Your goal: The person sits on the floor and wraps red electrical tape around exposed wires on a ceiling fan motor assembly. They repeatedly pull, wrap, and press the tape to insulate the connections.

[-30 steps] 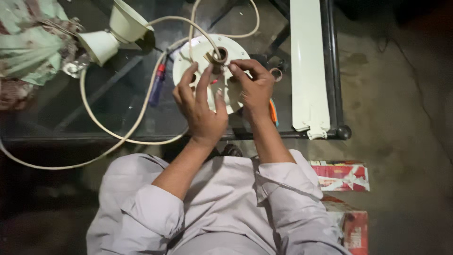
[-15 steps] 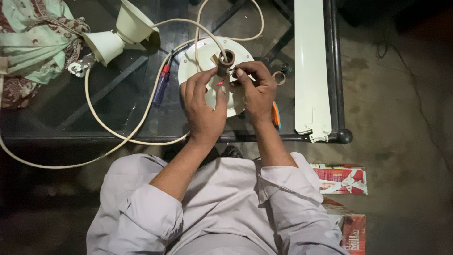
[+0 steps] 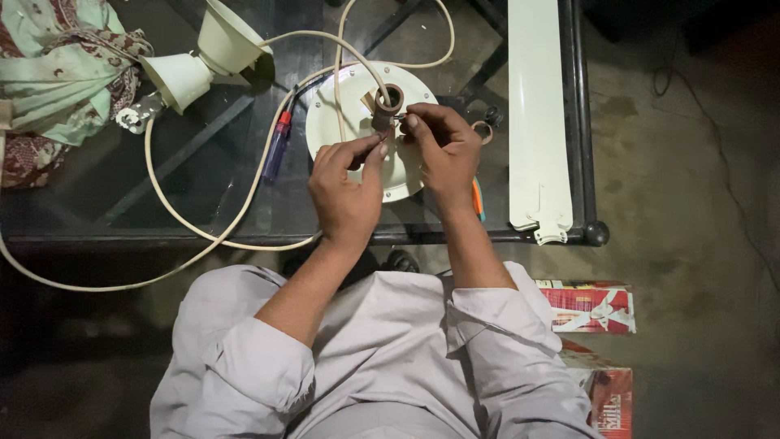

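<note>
A round cream fan motor housing (image 3: 341,114) lies on a dark glass table (image 3: 187,187), with a brown ring at its hub (image 3: 389,98). My left hand (image 3: 345,191) rests over the housing, thumb and forefinger pinched on thin wires near the hub. My right hand (image 3: 443,146) pinches the same small wires from the right, fingertips close to the left hand's. A cream cable (image 3: 244,203) runs from the hub across the table and off the left side.
Two cream cone-shaped covers (image 3: 203,61) lie at the back left beside patterned cloth (image 3: 57,73). A purple-handled screwdriver (image 3: 276,146) lies left of the housing. A white fan blade (image 3: 536,122) lies along the table's right edge. Red cartons (image 3: 589,307) sit on the floor.
Both hands have shifted slightly, fingertips now meeting just below the hub ring. The view has moved a little; the housing stays in place.
</note>
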